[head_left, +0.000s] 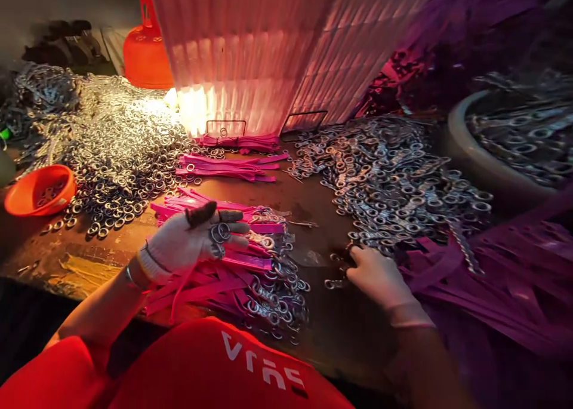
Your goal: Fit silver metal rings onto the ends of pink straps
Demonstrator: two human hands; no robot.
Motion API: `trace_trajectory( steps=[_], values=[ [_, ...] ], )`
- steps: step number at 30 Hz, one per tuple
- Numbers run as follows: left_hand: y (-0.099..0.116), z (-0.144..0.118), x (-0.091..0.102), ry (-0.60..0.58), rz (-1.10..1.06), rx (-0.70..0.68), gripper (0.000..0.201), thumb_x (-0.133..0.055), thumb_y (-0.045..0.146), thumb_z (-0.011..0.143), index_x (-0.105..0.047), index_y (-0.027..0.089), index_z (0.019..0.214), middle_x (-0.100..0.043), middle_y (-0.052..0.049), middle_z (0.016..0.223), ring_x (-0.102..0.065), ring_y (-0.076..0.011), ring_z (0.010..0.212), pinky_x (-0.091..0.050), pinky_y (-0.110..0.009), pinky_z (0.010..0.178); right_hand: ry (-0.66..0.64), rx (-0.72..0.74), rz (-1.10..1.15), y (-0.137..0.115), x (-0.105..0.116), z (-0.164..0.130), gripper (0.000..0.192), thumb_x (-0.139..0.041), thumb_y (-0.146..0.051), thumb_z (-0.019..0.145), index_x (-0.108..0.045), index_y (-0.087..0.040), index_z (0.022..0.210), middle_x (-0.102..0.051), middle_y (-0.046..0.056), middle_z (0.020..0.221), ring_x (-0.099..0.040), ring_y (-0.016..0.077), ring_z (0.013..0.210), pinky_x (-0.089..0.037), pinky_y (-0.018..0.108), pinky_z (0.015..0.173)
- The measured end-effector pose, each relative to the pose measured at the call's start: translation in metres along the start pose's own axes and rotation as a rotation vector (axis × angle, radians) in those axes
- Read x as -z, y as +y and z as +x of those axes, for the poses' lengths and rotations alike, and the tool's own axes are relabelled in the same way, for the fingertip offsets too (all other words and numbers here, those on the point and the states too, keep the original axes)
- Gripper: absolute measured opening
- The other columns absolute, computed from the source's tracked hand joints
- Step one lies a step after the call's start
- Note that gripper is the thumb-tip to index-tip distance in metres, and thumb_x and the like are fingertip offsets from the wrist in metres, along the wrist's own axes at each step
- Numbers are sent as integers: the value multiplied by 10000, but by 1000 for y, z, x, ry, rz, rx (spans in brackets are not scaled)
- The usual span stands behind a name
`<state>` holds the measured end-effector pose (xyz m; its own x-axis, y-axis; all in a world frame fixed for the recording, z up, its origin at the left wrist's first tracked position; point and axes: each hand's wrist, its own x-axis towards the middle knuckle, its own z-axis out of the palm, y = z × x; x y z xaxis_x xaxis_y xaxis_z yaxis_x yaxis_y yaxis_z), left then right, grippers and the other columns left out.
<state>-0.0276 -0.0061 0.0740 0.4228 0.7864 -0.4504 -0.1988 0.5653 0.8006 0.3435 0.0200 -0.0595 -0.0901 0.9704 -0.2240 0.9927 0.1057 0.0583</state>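
My left hand wears a white glove with dark fingertip covers. It is turned palm up, fingers extended, with several metal rings resting in it. Below it lie pink flat straps with metal ring-ended fittings at their right ends. My right hand, also gloved, reaches down to the table at the front of a heap of metal ring-ended pieces. Its fingers are bent and their tips lost in shadow, so what they grip is unclear. A loose ring-ended piece lies beside them.
A large heap of metal rings covers the back left, beside an orange bowl. Behind stand a corrugated translucent panel and an orange lamp shade. At right are a round basin of metal pieces and purple straps.
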Motion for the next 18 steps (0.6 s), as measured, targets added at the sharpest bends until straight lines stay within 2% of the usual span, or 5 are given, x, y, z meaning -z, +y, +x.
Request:
trace_trajectory(
  steps=[3, 7, 12, 15, 18],
  values=[
    [-13, -3, 8, -37, -57, -92, 370, -603, 296, 872, -634, 98, 1183, -676, -195, 1212, -696, -209, 927, -459, -199, 540, -15, -32, -1, 4, -4, 3, 234, -482, -95, 762, -702, -137, 830, -699, 186, 977, -627, 304, 872, -405, 344, 651],
    [-23, -6, 8, 63, 56, -193, 282, -683, 340, 845, -608, 120, 1006, -723, -92, 829, -607, -86, 534, -308, -152, 394, 213, -52, 323, -13, 13, -9, 305, -478, -126, 733, -692, -126, 951, -700, 189, 1026, -641, 327, 946, -474, 390, 750],
    [-26, -8, -19, 160, 259, -287, 227, -591, 368, 921, -502, 162, 889, -688, -25, 704, -525, -61, 443, -340, -165, 418, 423, 192, 866, -92, 77, -49, 307, -479, -289, 897, -623, -204, 1155, -712, 63, 911, -653, 223, 792, -492, 322, 705],
    [-31, -8, -30, 186, 310, -346, 235, -567, 382, 931, -500, 167, 863, -617, 18, 642, -489, -58, 469, -346, -170, 448, 381, 457, 859, -142, 106, -61, 350, -519, -234, 869, -617, -211, 1204, -712, 75, 1001, -649, 220, 876, -484, 312, 736],
    [-36, -6, -27, 162, 372, -400, 218, -545, 377, 933, -520, 167, 877, -565, 33, 646, -468, -65, 506, -339, -182, 470, 391, 526, 771, -165, 111, -60, 325, -476, -93, 769, -662, -198, 1015, -701, 72, 897, -628, 209, 826, -453, 291, 699]
  ],
)
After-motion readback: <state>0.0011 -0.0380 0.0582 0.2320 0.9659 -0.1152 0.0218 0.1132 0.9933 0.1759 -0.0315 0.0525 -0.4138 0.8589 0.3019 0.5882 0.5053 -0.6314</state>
